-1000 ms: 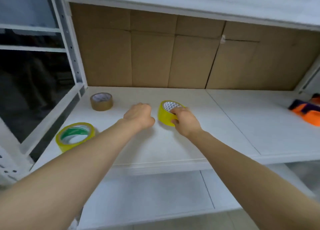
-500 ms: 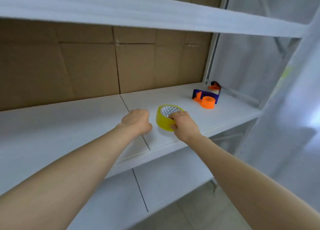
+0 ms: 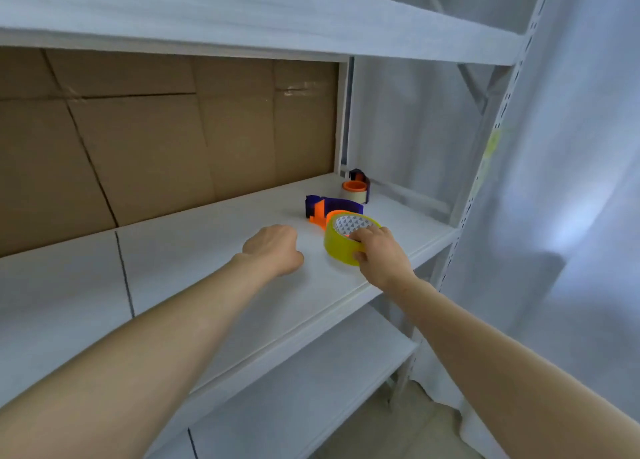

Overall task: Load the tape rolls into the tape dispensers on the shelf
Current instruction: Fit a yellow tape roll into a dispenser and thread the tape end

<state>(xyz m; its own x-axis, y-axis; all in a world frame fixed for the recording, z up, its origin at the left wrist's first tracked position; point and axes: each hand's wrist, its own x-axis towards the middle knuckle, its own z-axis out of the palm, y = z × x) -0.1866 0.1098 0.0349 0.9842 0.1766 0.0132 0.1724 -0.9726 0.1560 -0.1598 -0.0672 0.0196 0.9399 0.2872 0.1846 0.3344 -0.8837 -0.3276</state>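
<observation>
Right hand (image 3: 381, 256) pinches the roll (image 3: 338, 248); left hand (image 3: 273, 249) is curled, empty. Best lower the core squarely over the dispenser (image 3: 333, 204) hub.

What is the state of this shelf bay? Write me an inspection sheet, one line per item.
Surface: white shelf board, with a dark seam line across it.
Job's things: yellow tape roll is held tilted just in front of the near dispenser and is not yet seated on it. The far dispenser, at the right rear corner, carries a pale roll.
Clutter: nothing seen.
Grips: left hand is curled, holding nothing, low over the board. Right hand grips the yellow tape roll by its rim.
Cables: nothing seen.
Surroundings: cardboard backing behind, white sheeting to the right, upper shelf above, lower shelf below.
</observation>
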